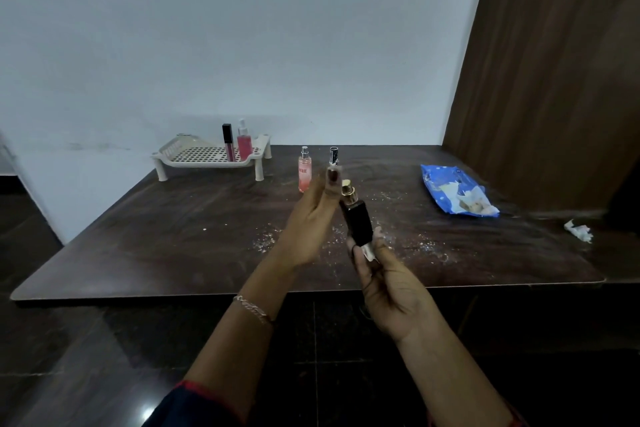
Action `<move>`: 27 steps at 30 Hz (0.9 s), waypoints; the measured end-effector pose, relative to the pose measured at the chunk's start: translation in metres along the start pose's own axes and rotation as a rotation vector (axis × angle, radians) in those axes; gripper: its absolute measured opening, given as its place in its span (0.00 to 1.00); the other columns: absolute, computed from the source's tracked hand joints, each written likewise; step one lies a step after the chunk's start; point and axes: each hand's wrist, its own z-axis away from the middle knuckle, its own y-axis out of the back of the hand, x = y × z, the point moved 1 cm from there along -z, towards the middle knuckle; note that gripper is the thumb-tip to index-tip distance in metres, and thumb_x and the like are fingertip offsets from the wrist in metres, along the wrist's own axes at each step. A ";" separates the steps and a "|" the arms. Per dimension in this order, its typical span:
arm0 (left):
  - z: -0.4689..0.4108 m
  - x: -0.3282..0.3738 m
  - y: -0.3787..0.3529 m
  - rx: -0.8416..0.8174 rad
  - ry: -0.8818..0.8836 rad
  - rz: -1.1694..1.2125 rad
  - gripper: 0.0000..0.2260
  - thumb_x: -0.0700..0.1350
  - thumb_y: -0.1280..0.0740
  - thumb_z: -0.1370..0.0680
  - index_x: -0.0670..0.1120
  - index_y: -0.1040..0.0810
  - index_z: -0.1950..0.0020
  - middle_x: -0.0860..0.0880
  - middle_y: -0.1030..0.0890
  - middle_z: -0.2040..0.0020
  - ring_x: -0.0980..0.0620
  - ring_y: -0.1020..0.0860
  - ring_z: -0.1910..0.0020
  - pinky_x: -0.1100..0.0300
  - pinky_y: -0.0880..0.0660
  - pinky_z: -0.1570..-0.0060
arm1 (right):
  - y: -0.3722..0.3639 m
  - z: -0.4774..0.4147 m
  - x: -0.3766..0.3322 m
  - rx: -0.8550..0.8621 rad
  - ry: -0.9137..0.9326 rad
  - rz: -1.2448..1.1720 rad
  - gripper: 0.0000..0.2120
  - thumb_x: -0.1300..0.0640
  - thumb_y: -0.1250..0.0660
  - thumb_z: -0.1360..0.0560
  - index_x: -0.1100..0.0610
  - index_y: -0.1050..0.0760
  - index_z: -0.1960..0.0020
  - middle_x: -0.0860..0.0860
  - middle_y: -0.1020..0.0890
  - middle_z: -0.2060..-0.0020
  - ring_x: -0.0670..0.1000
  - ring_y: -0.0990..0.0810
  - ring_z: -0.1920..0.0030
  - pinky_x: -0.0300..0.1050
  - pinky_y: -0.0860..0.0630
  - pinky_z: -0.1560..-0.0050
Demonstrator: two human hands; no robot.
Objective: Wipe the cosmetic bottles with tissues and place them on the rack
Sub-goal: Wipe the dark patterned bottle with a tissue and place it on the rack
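My right hand [388, 284] grips the base of a black bottle with a gold spray top [356, 218], held tilted above the dark table [173, 239]. My left hand [311, 218] is raised just left of the bottle with its fingers straight, holding nothing that I can see. Behind the hands stand a pink spray bottle [304, 170] and a small bottle with a black cap [334, 155]. On the white perforated rack [207, 156] at the back left stand a dark-capped lip gloss tube [228, 142] and a pink pump bottle [243, 142].
A blue tissue pack [457, 191] lies open at the right. A crumpled tissue [580, 230] sits near the table's right edge. White crumbs are scattered over the table's middle. A wooden panel [554, 80] rises at the right, a white wall behind.
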 end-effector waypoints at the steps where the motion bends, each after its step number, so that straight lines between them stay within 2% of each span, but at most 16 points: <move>1: 0.001 -0.006 0.001 -0.065 0.080 0.180 0.34 0.71 0.42 0.30 0.53 0.32 0.31 0.51 0.25 0.34 0.54 0.27 0.35 0.49 0.32 0.33 | -0.001 0.001 0.000 0.000 -0.025 -0.019 0.12 0.58 0.31 0.35 0.66 0.18 0.57 0.60 0.17 0.51 0.52 0.16 0.58 0.36 0.19 0.60; 2: 0.004 -0.010 0.001 -0.110 0.098 0.260 0.32 0.64 0.35 0.29 0.51 0.33 0.30 0.50 0.25 0.34 0.53 0.27 0.34 0.47 0.33 0.31 | -0.003 0.004 -0.001 0.003 -0.045 -0.028 0.10 0.59 0.31 0.34 0.66 0.17 0.61 0.61 0.17 0.53 0.52 0.15 0.60 0.37 0.19 0.60; 4: 0.007 -0.018 0.001 -0.153 0.073 0.269 0.32 0.48 0.29 0.29 0.46 0.36 0.28 0.46 0.22 0.36 0.51 0.25 0.35 0.45 0.33 0.32 | -0.004 0.007 0.000 0.021 -0.077 -0.029 0.12 0.60 0.34 0.28 0.66 0.17 0.64 0.60 0.16 0.60 0.52 0.15 0.63 0.37 0.21 0.60; 6: 0.008 -0.022 -0.001 -0.165 0.036 0.209 0.35 0.39 0.27 0.31 0.45 0.39 0.27 0.45 0.21 0.38 0.50 0.25 0.36 0.44 0.32 0.33 | -0.004 0.008 0.001 0.059 -0.090 0.001 0.13 0.60 0.35 0.25 0.66 0.18 0.64 0.58 0.16 0.65 0.51 0.16 0.67 0.36 0.21 0.62; 8: 0.007 -0.022 -0.003 -0.150 0.000 0.183 0.36 0.35 0.28 0.30 0.46 0.40 0.26 0.45 0.21 0.38 0.51 0.24 0.37 0.44 0.30 0.34 | -0.003 0.008 0.004 0.072 -0.092 0.028 0.14 0.59 0.35 0.25 0.65 0.17 0.64 0.58 0.15 0.64 0.50 0.15 0.66 0.35 0.21 0.64; 11: 0.005 -0.021 -0.006 -0.123 -0.024 0.187 0.36 0.33 0.29 0.29 0.48 0.41 0.26 0.44 0.19 0.42 0.48 0.20 0.42 0.44 0.26 0.39 | -0.002 0.006 0.007 0.069 -0.081 0.063 0.10 0.58 0.33 0.27 0.64 0.18 0.58 0.59 0.15 0.60 0.50 0.15 0.62 0.34 0.21 0.62; 14: 0.003 -0.019 -0.009 -0.059 -0.016 0.199 0.39 0.31 0.29 0.31 0.48 0.42 0.26 0.43 0.17 0.47 0.48 0.18 0.46 0.51 0.23 0.43 | -0.002 0.000 0.009 0.087 -0.047 0.109 0.11 0.60 0.31 0.30 0.65 0.21 0.50 0.58 0.16 0.53 0.49 0.15 0.61 0.34 0.20 0.62; 15: 0.002 -0.020 -0.009 -0.034 -0.013 0.200 0.39 0.31 0.28 0.32 0.48 0.42 0.26 0.44 0.17 0.48 0.49 0.18 0.47 0.54 0.22 0.45 | -0.001 -0.002 0.009 0.105 -0.039 0.129 0.11 0.62 0.31 0.30 0.65 0.21 0.49 0.58 0.16 0.52 0.49 0.15 0.62 0.34 0.20 0.62; 17: 0.001 -0.021 -0.009 0.006 -0.023 0.194 0.40 0.31 0.27 0.33 0.48 0.41 0.26 0.45 0.16 0.49 0.50 0.18 0.48 0.56 0.21 0.48 | -0.001 -0.005 0.007 0.118 -0.032 0.194 0.08 0.63 0.30 0.30 0.64 0.20 0.52 0.56 0.15 0.57 0.48 0.15 0.62 0.34 0.20 0.63; 19: 0.000 -0.023 -0.007 0.051 -0.036 0.188 0.40 0.32 0.26 0.34 0.48 0.39 0.27 0.45 0.16 0.51 0.50 0.17 0.49 0.56 0.20 0.49 | -0.001 -0.007 0.004 0.126 -0.031 0.271 0.05 0.63 0.28 0.31 0.62 0.20 0.56 0.53 0.15 0.64 0.47 0.16 0.66 0.34 0.20 0.67; 21: 0.000 -0.025 -0.006 0.105 -0.040 0.179 0.40 0.34 0.24 0.36 0.48 0.37 0.28 0.45 0.16 0.52 0.50 0.17 0.51 0.54 0.20 0.50 | 0.000 -0.010 0.001 0.134 -0.016 0.316 0.04 0.63 0.28 0.31 0.61 0.20 0.57 0.51 0.16 0.67 0.46 0.17 0.68 0.33 0.21 0.69; 24: -0.001 -0.028 -0.005 0.189 -0.039 0.137 0.41 0.37 0.22 0.37 0.49 0.36 0.28 0.46 0.15 0.53 0.52 0.16 0.53 0.53 0.19 0.52 | 0.003 -0.016 -0.001 0.126 0.046 0.321 0.03 0.65 0.30 0.29 0.62 0.20 0.56 0.51 0.16 0.61 0.45 0.17 0.63 0.34 0.20 0.63; 27: 0.000 -0.029 -0.003 0.239 -0.053 0.055 0.41 0.38 0.22 0.35 0.51 0.37 0.27 0.54 0.16 0.56 0.61 0.17 0.56 0.64 0.20 0.57 | -0.001 -0.018 -0.003 0.052 0.122 0.374 0.08 0.70 0.34 0.27 0.62 0.20 0.51 0.54 0.15 0.57 0.46 0.17 0.58 0.35 0.20 0.57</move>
